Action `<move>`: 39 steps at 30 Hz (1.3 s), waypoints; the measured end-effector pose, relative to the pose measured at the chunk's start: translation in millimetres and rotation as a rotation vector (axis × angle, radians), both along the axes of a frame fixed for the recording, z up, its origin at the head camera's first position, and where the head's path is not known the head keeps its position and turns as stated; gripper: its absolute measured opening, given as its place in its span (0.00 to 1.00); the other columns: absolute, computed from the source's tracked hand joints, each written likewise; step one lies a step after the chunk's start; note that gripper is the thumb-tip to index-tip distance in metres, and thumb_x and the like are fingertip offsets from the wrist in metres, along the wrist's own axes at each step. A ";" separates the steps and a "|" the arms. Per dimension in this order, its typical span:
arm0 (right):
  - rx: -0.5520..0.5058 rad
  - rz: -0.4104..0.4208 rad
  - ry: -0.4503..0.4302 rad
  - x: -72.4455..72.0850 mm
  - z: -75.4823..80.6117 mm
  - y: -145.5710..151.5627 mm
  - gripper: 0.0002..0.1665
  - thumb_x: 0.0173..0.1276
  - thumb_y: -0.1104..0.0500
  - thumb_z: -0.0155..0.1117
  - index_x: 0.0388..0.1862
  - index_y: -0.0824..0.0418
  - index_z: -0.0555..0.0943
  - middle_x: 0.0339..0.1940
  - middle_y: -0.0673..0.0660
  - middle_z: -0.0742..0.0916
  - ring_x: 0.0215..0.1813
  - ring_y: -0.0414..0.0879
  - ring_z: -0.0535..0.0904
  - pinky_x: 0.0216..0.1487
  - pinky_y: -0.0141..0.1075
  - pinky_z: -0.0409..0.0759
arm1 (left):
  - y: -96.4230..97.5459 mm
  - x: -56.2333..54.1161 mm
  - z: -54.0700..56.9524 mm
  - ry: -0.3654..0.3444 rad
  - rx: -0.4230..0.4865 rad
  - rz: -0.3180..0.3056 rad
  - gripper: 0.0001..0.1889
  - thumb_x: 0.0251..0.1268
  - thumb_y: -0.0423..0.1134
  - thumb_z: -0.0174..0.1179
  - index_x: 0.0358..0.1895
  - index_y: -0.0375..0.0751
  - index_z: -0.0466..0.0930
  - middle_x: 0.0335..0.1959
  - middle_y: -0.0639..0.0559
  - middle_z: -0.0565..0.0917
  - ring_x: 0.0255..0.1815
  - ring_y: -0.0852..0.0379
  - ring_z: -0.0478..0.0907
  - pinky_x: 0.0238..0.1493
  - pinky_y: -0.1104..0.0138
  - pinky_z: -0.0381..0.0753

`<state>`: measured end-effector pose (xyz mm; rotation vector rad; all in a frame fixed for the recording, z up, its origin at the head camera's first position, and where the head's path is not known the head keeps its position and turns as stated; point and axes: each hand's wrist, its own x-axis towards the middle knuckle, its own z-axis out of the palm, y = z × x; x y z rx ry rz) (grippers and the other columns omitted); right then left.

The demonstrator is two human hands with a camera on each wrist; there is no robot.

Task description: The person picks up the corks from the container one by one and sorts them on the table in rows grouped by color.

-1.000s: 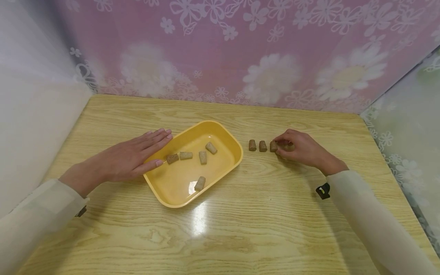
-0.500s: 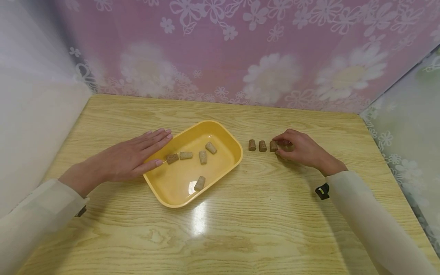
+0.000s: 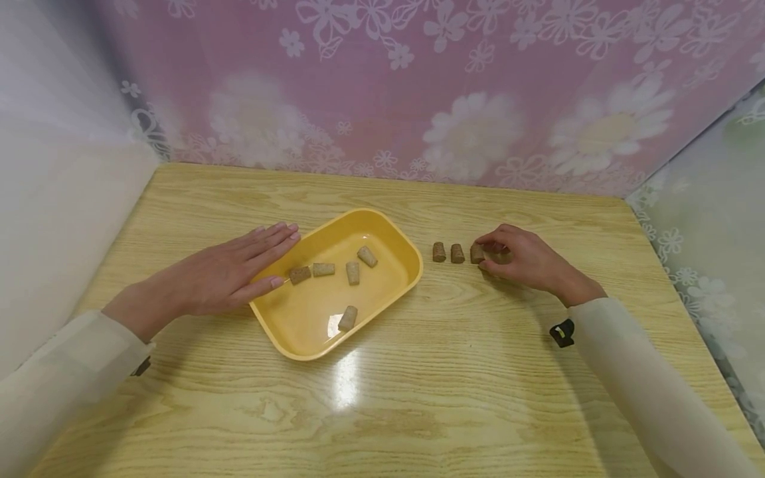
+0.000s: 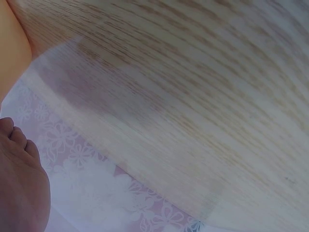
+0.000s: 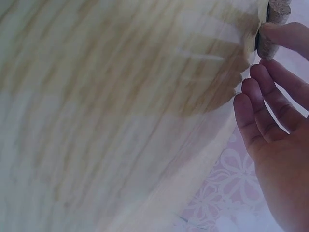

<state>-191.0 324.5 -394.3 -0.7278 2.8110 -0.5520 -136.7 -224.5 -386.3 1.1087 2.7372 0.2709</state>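
Observation:
My right hand point(image 3: 518, 257) pinches a brown cork stopper point(image 3: 476, 253) between thumb and fingertips at the right end of a short row on the table. Beside it, to the left, stand two more brown corks, a middle one point(image 3: 457, 253) and an outer one point(image 3: 439, 251). In the right wrist view the thumb and forefinger are on the cork point(image 5: 267, 46), the other fingers extended. My left hand point(image 3: 224, 272) lies with straight fingers over the left rim of a yellow plastic tub point(image 3: 391, 295). Inside are a darker cork point(image 3: 300, 274) and several pale ones, including one near the front point(image 3: 348, 318).
The light wood-grain table point(image 3: 418, 405) carries everything. A pink flowered curtain point(image 3: 382, 99) hangs along its far edge, with a pale wall point(image 3: 66, 166) at left and a flowered sheet point(image 3: 711, 219) at right. The tub stands between the two hands.

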 end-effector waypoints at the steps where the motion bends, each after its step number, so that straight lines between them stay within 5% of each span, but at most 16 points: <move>1: -0.001 0.002 0.002 0.0 0.5 0.5 0.25 0.78 0.55 0.72 0.69 0.63 0.84 0.53 0.59 0.86 0.52 0.53 0.84 0.54 0.54 0.85 | 0.0 -0.1 0.0 0.001 0.000 -0.001 0.39 0.91 0.57 0.45 0.92 0.54 0.38 0.94 0.54 0.42 0.94 0.49 0.42 0.93 0.52 0.48; 14: -0.067 -0.005 -0.003 0.7 16.3 -1.0 0.28 0.80 0.55 0.70 0.74 0.62 0.80 0.63 0.61 0.85 0.62 0.59 0.82 0.67 0.63 0.81 | -0.8 -1.9 -0.3 -0.003 -0.001 -0.010 0.39 0.91 0.57 0.45 0.92 0.54 0.37 0.94 0.54 0.42 0.94 0.49 0.42 0.93 0.51 0.47; 24: -0.104 0.071 0.096 2.8 27.4 -35.0 0.23 0.78 0.60 0.71 0.69 0.64 0.84 0.61 0.62 0.88 0.58 0.60 0.84 0.63 0.60 0.84 | -0.5 -1.1 1.7 -0.018 0.003 -0.009 0.40 0.91 0.57 0.46 0.92 0.54 0.37 0.94 0.54 0.41 0.94 0.49 0.42 0.93 0.56 0.42; 39: -0.154 0.189 0.116 7.3 37.1 -92.2 0.19 0.80 0.59 0.70 0.65 0.62 0.86 0.58 0.60 0.88 0.55 0.56 0.82 0.54 0.52 0.84 | -2.6 0.6 0.9 0.005 0.002 -0.040 0.41 0.91 0.58 0.46 0.92 0.50 0.37 0.94 0.52 0.40 0.94 0.47 0.41 0.90 0.70 0.29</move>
